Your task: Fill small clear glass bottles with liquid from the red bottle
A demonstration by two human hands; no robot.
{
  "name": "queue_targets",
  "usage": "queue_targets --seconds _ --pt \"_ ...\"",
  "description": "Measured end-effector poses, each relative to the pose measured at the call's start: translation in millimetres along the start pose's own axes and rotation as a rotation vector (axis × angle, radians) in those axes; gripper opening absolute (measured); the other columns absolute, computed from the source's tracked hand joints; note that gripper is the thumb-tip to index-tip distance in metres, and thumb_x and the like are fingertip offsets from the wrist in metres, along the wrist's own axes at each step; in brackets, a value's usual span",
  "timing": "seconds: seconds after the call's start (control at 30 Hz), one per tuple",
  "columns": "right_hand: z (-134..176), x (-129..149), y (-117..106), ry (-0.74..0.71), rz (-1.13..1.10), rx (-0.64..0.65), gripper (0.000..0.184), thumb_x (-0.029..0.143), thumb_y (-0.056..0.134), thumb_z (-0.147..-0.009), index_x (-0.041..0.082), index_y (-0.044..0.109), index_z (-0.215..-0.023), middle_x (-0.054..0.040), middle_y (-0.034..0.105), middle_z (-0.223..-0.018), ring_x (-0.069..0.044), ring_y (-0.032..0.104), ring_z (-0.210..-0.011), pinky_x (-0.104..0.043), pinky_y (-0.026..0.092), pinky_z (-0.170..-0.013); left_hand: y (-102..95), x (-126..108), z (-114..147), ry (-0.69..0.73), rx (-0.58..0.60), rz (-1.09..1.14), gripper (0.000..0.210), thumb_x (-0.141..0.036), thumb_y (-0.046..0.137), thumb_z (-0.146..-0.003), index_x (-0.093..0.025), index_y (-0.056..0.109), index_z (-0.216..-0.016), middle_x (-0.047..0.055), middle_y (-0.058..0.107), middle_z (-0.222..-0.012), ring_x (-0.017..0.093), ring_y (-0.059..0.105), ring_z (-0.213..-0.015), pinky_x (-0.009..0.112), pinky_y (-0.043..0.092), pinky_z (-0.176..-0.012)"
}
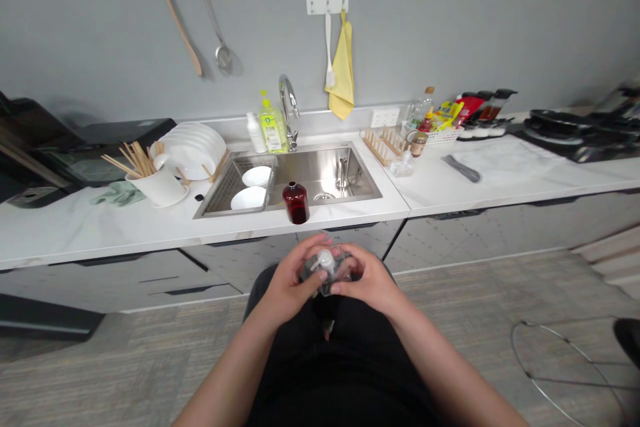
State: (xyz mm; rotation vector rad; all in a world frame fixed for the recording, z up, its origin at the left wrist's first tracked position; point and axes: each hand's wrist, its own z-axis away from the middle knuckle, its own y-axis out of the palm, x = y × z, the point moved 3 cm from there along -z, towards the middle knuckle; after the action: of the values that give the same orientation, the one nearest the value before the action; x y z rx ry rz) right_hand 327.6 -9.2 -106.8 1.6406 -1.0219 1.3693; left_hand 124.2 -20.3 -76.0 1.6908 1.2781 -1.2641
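Both hands hold a clear pump bottle [342,268] with a white pump head [326,259], in front of my body and below the counter's front edge. My left hand [294,276] is closed on its left side, thumb by the pump head. From the right, my right hand [369,277] wraps round the clear body. Part of the bottle is hidden behind my fingers. A dark red bottle [296,204] with no cap on its neck stands upright on the counter at the sink's front rim, just beyond my hands.
The steel sink [373,192] has a chrome faucet [290,107] and a drain basket with two white bowls [249,198]. Green and white soap bottles stand behind it. Plates and a chopstick holder [161,188] are left; a wooden rack [385,147], condiments and a stove [555,133] are right.
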Motion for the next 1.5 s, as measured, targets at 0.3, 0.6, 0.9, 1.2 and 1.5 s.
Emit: queue_targets --seconds 0.3,0.6,0.9,1.2,1.5 --pt "-10 -4 7 -0.023 0.025 0.027 0.075 0.043 0.111 -0.071 0.028 0.08 -0.137 -0.0034 0.079 -0.111 -0.016 0.065 -0.076 -0.029 0.055 -0.068 -12.3 11 3 -0.013 -0.003 -0.129 0.074 -0.036 0.091 -0.096 -0.032 0.065 -0.165 0.015 0.073 -0.157 0.037 0.07 -0.147 0.056 0.054 -0.128" --pt "-11 -14 8 -0.022 0.03 0.038 0.079 0.045 0.113 -0.069 0.028 0.08 -0.139 -0.0044 0.079 -0.117 -0.018 0.069 -0.081 -0.032 0.061 -0.072 -12.0 6 -1 -0.018 -0.061 -0.121 0.069 -0.033 0.094 -0.093 -0.028 0.068 -0.156 0.011 0.084 -0.128 0.035 0.077 -0.136 0.056 0.059 -0.123" --pt "-6 -5 11 -0.052 0.062 0.095 0.071 0.041 0.113 -0.069 0.027 0.083 -0.132 -0.0045 0.078 -0.114 -0.019 0.069 -0.083 -0.033 0.061 -0.075 -12.0 10 3 -0.015 -0.03 -0.119 0.066 -0.033 0.093 -0.096 -0.031 0.07 -0.157 0.01 0.088 -0.124 0.036 0.076 -0.141 0.061 0.055 -0.127" --pt "-4 -7 9 -0.04 -0.002 0.089 0.074 0.038 0.112 -0.071 0.028 0.08 -0.137 -0.0048 0.078 -0.119 -0.017 0.071 -0.083 -0.031 0.061 -0.074 -17.4 7 14 -0.015 0.003 -0.127 0.046 -0.037 0.084 -0.104 -0.03 0.08 -0.149 0.013 0.08 -0.151 0.035 0.077 -0.141 0.054 0.06 -0.123" --pt "-3 -17 3 0.037 0.088 -0.03 0.075 0.039 0.111 -0.07 0.026 0.077 -0.136 -0.007 0.079 -0.126 -0.015 0.069 -0.079 -0.031 0.06 -0.072 -27.9 1 10 0.023 -0.327 -0.006 0.029 -0.039 0.098 -0.09 -0.024 0.09 -0.114 0.012 0.088 -0.122 0.031 0.083 -0.121 0.044 0.065 -0.111"
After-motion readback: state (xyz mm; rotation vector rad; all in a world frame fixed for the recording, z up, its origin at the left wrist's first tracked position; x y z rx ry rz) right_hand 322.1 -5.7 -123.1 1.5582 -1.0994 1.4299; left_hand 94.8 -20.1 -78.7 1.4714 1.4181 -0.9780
